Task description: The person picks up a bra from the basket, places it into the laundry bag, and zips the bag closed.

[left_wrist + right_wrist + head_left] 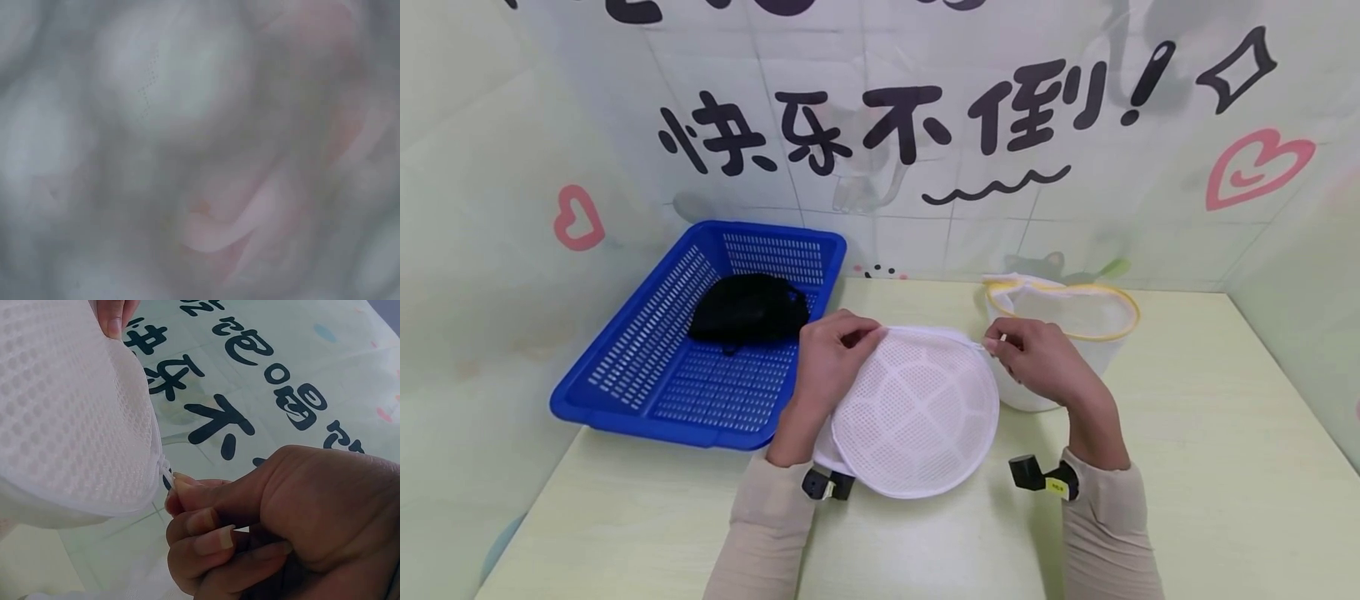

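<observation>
A round white mesh laundry bag [917, 417] hangs upright between the two hands over the table. My left hand [835, 354] pinches its top edge at the left. At the other end of that edge, my right hand [1037, 358] pinches a small white zipper pull [166, 470] between thumb and forefinger, the other fingers curled in. The right wrist view shows the honeycomb mesh close up, with the left fingertips [114, 325] on the far rim. Blurred mesh fills the left wrist view and hides most of the left hand.
A blue plastic basket [677, 429] stands at the left of the table, with a black pouch-like item [748, 308] in it. Behind the right hand is a white bag with a yellow rim [1120, 329]. A printed sheet [910, 242] covers the wall behind.
</observation>
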Demonstrator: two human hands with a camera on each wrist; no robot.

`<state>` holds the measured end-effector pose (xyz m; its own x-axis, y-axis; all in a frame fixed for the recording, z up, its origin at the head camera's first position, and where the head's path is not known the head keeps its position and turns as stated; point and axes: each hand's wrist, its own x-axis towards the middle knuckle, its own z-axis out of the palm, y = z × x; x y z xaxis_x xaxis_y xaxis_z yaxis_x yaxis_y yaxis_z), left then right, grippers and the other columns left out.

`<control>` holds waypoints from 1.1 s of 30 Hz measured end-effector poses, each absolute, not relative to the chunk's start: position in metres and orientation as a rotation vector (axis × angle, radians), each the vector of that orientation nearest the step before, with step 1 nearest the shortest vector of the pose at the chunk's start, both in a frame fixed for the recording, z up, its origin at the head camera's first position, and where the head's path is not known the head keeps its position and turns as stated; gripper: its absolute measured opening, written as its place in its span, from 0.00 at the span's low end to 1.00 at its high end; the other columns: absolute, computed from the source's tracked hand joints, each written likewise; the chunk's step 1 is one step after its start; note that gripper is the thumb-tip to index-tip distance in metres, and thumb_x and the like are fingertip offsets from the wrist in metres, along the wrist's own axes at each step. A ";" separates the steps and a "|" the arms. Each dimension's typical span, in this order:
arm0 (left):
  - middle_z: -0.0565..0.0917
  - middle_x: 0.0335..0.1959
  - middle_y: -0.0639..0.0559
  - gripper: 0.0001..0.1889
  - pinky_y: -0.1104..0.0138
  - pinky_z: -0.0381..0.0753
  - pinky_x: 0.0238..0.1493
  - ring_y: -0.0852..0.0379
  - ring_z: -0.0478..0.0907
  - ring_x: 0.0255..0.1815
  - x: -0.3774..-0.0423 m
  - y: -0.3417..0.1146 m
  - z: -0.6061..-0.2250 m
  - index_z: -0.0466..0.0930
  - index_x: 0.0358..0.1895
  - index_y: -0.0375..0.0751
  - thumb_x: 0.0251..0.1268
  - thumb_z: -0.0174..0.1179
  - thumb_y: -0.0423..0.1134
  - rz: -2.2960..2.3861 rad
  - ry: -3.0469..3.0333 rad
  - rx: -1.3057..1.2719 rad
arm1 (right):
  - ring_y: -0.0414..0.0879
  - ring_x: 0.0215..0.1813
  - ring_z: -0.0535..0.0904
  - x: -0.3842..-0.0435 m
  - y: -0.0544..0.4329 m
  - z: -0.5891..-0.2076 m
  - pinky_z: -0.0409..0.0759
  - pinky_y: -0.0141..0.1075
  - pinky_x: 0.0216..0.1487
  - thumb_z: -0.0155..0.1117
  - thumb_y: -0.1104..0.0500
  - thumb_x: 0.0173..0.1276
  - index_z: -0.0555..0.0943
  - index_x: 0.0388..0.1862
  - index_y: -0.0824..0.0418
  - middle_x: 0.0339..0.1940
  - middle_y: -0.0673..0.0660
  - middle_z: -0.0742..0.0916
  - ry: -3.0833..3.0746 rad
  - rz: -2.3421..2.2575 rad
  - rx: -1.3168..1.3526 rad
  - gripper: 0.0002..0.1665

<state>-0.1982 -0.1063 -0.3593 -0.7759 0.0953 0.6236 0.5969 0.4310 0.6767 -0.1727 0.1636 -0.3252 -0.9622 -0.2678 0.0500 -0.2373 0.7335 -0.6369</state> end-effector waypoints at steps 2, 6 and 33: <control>0.83 0.24 0.49 0.02 0.68 0.71 0.24 0.58 0.73 0.21 -0.198 -0.106 -0.360 0.87 0.29 0.35 0.54 0.69 0.31 -1.326 -2.190 -0.578 | 0.44 0.16 0.66 -0.173 0.164 -0.325 0.66 0.38 0.25 0.53 0.59 0.73 0.79 0.35 0.57 0.13 0.49 0.71 2.875 -1.048 -0.419 0.08; 0.83 0.24 0.49 0.02 0.68 0.73 0.24 0.59 0.73 0.22 -0.197 -0.106 -0.359 0.87 0.30 0.35 0.55 0.69 0.31 -1.326 -2.196 -0.553 | 0.44 0.16 0.66 -0.173 0.164 -0.326 0.66 0.39 0.26 0.53 0.59 0.73 0.79 0.34 0.57 0.13 0.49 0.71 2.871 -1.046 -0.427 0.09; 0.82 0.24 0.48 0.02 0.69 0.73 0.26 0.58 0.75 0.23 -0.195 -0.104 -0.357 0.87 0.29 0.34 0.55 0.69 0.30 -1.325 -2.173 -0.482 | 0.44 0.18 0.67 -0.171 0.166 -0.323 0.66 0.39 0.27 0.52 0.60 0.73 0.78 0.33 0.57 0.14 0.49 0.71 2.854 -1.064 -0.429 0.09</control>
